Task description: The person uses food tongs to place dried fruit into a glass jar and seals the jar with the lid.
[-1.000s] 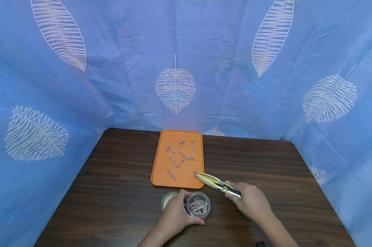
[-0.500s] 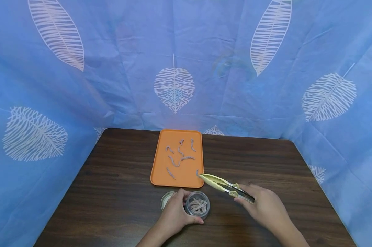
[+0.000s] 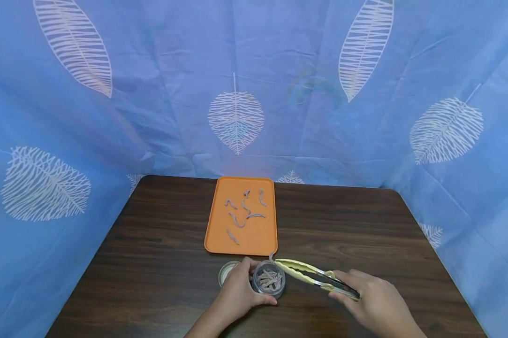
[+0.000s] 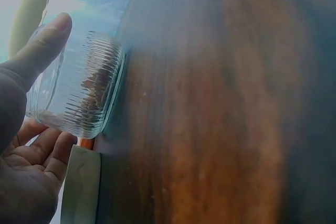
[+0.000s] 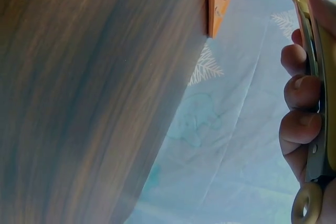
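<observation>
My left hand (image 3: 238, 292) grips a ribbed glass jar (image 4: 86, 85), its thumb on one side and its fingers on the other. Pale dried strips (image 3: 269, 280) lie inside the jar. My right hand (image 3: 376, 300) holds yellow-tipped tongs (image 3: 306, 270), fingers wrapped round the handles in the right wrist view. At the tongs' tips, by the jar's far rim, one greyish strip (image 3: 271, 256) sticks up. Several similar twisted strips (image 3: 237, 219) lie spread on an orange tray (image 3: 211, 241) behind the jar.
A round lid (image 3: 226, 271) lies on the dark wooden table (image 3: 161, 281), partly hidden behind my left hand. Blue cloth (image 3: 279, 117) with white leaf prints hangs around the table's back and sides.
The tongs have carried one strip from the tray's near right corner to the jar's rim. My right hand has moved toward me and to the right. My left hand stays on the jar.
</observation>
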Available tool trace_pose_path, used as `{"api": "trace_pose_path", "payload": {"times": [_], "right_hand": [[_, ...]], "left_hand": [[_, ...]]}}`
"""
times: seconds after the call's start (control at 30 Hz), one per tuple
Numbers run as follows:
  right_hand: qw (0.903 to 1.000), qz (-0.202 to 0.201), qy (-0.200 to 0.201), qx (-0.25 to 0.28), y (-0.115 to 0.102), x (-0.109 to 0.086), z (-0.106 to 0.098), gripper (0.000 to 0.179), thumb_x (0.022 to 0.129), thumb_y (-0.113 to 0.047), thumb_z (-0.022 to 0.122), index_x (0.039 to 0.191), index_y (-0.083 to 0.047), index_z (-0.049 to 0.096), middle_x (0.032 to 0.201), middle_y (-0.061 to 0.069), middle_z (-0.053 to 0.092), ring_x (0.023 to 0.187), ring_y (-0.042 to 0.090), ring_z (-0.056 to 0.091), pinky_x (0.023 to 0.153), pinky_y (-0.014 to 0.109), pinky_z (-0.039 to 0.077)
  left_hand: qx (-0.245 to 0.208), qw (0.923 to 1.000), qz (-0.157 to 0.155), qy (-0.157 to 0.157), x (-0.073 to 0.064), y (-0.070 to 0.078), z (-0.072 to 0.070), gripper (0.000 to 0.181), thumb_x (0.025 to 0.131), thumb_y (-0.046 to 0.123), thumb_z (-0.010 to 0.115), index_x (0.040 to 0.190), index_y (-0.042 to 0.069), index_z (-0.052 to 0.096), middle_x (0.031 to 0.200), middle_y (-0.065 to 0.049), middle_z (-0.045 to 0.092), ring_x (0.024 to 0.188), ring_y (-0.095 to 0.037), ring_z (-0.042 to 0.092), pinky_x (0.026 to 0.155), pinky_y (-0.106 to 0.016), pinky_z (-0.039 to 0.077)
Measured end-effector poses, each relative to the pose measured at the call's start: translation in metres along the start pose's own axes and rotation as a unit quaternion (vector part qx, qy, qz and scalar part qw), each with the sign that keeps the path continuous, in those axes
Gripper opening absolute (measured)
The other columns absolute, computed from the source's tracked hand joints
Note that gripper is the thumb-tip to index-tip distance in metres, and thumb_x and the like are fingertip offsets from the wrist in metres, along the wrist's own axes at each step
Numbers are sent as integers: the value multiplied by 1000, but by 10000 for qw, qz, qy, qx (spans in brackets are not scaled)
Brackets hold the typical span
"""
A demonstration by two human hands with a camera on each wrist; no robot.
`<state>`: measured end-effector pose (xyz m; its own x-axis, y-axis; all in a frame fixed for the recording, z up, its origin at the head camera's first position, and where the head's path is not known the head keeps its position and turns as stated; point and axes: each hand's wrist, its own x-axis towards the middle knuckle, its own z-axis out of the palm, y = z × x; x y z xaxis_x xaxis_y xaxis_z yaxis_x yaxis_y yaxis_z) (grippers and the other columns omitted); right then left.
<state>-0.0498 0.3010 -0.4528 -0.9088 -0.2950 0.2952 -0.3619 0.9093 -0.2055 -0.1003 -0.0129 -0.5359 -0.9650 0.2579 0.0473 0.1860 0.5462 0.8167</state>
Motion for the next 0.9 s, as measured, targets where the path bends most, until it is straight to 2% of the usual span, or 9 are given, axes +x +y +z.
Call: {"api": "trace_pose_path", "payload": {"times": [0.2,0.27,0.53,0.73,0.87,0.9], "right_hand": [[9983,-554,-46,167,2,-5,1,42,81,-34,94,119,-21,81,88,-19,70,60,-16,43,53,17,41],[9972,-674,-125,287,3,-7,2,41,83,-35,92,120,-20,81,85,-22,66,60,-17,36,53,17,37],[9976,-315,-542,283,1,-12,4,44,86,-43,89,123,-21,80,86,-22,64,60,-14,35,55,20,38],[9975,-288,-553,324,3,-12,3,50,86,-45,90,125,-16,79,94,-14,72,64,-15,42,56,22,45],[9972,-112,-640,377,2,-11,2,54,86,-48,88,128,-16,77,98,-12,72,66,-13,47,58,22,47],[9974,-54,-631,350,2,-11,2,55,86,-48,89,129,-16,77,101,-12,73,68,-12,52,60,23,49]], "left_hand": [[20,10000,-5,-43,0,1,-1,88,60,42,107,129,11,63,120,-1,76,94,-5,60,80,-24,51],[8,10000,-19,-67,0,1,-1,88,60,42,107,129,11,62,119,0,76,94,-5,60,80,-24,51],[-15,10000,10,-58,1,1,-1,86,60,39,108,128,11,62,118,-1,77,101,-8,66,85,-27,54],[-33,10000,3,-63,1,1,-1,87,60,39,108,128,11,62,118,-1,77,101,-8,66,85,-27,54],[-90,9999,-11,-61,0,1,-1,86,59,38,108,126,11,63,117,-1,77,98,-5,64,84,-25,53],[-96,9999,-10,-60,0,1,-1,85,59,38,108,126,11,63,117,-1,77,98,-5,64,83,-25,53]]}}
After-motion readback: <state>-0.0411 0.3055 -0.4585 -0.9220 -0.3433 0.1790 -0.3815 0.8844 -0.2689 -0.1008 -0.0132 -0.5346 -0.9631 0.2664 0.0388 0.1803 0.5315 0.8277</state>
